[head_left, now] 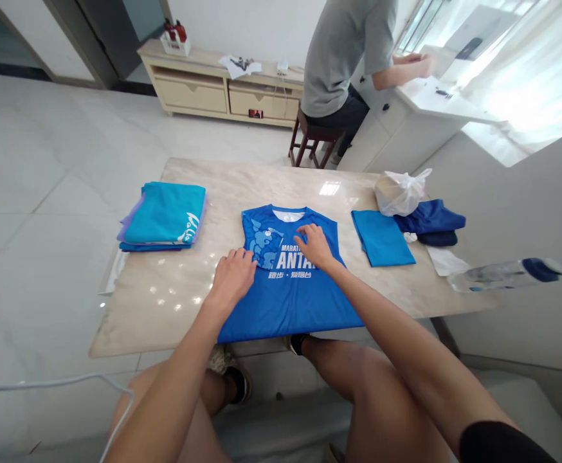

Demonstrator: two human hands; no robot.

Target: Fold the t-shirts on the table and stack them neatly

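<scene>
A blue sleeveless running shirt [288, 302] with white lettering lies front side up on the marble-look table [165, 296], its hem hanging just over the near edge. At the shirt's left side, my left hand [235, 275] has its fingers curled down onto the fabric edge, beside a lighter blue printed patch; the fingertips are partly hidden. Over the chest lettering is my right hand [316, 247], thumb and fingers apart, holding nothing and covering part of the print.
To the left sits a stack of folded blue and purple clothes [168, 215]. At right are a folded blue cloth [383, 238], a white plastic bag [400, 193], dark blue fabric [430, 218] and a clear bottle [503, 275]. Beyond, a person [343, 58] sits on a stool [316, 133].
</scene>
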